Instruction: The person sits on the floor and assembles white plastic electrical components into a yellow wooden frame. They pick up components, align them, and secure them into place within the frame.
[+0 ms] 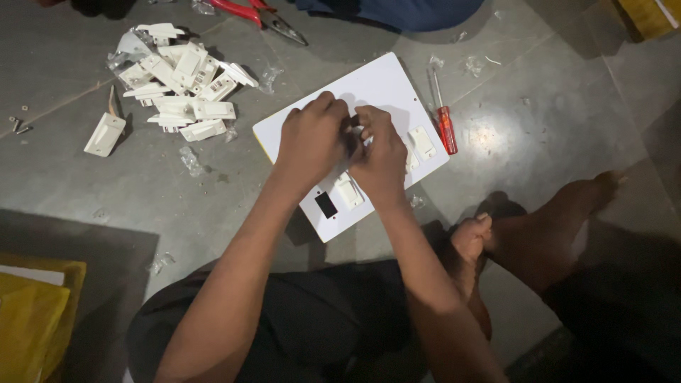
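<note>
there, white board (pixel 376 85) under both fingers (pixel 333 106)

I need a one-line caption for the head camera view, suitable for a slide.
Seated on a grey floor, left hand and right hand work together over a white switch board, beside a pile of white switches and a red-handled screwdriver.

Yellow flat package (pixel 32 319): lies on the grey floor, far below-left of the fingers (pixel 333 110), cut by the frame edge. Clear torn plastic wrappers (pixel 190 160): scattered left of the fingers. No labels, signs or screens.
</note>
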